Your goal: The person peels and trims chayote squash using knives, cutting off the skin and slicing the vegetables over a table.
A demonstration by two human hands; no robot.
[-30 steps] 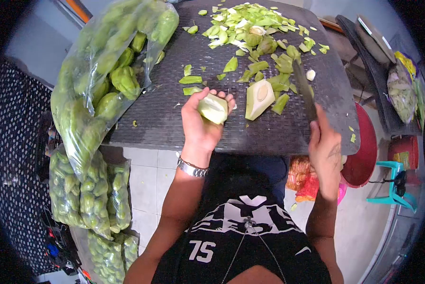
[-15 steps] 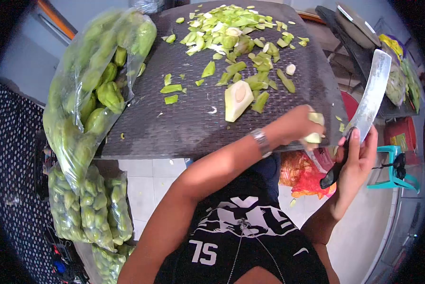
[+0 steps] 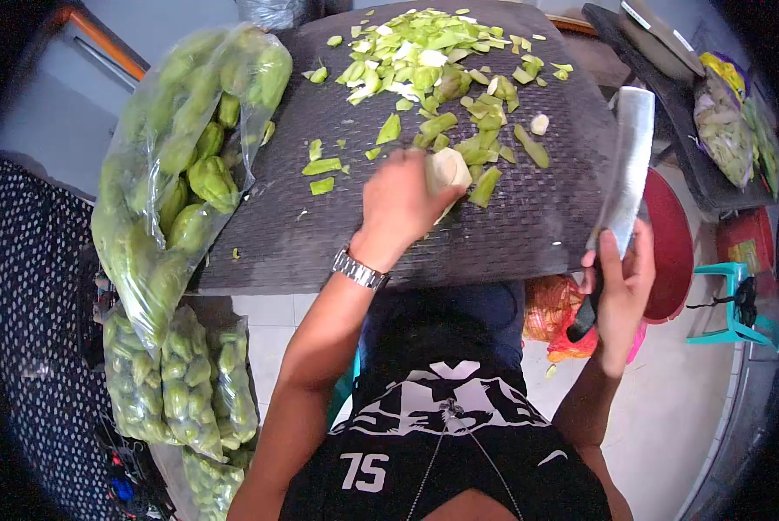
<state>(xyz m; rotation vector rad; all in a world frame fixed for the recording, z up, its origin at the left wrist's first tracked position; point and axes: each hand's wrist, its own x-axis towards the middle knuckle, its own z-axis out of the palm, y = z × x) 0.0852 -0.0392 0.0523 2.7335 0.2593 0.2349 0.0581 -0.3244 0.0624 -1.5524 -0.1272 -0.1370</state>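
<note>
My left hand (image 3: 400,198), wearing a metal watch, is at the middle of the table with its fingers and thumb closed around a peeled chayote half (image 3: 448,169). The pale cut face with its seed mark points up. Some blur covers the fingers. Over the table's right edge, my right hand (image 3: 626,286) grips the black handle of a large knife (image 3: 633,156), whose broad blade points up and away. Green chayote peelings (image 3: 424,48) lie heaped at the far side, with larger peel strips (image 3: 485,143) just beyond my left hand.
A clear plastic bag of whole chayotes (image 3: 211,182) rests on the left of the dark woven-pattern table (image 3: 294,252). More filled bags (image 3: 185,382) stand below it. To the right are a red tub (image 3: 672,243), a turquoise stool (image 3: 728,304) and a red net bag (image 3: 559,313).
My left hand has swung left from the table's right edge to the chayote half; the pale pieces it held are out of sight. The knife has moved left and stands more upright.
</note>
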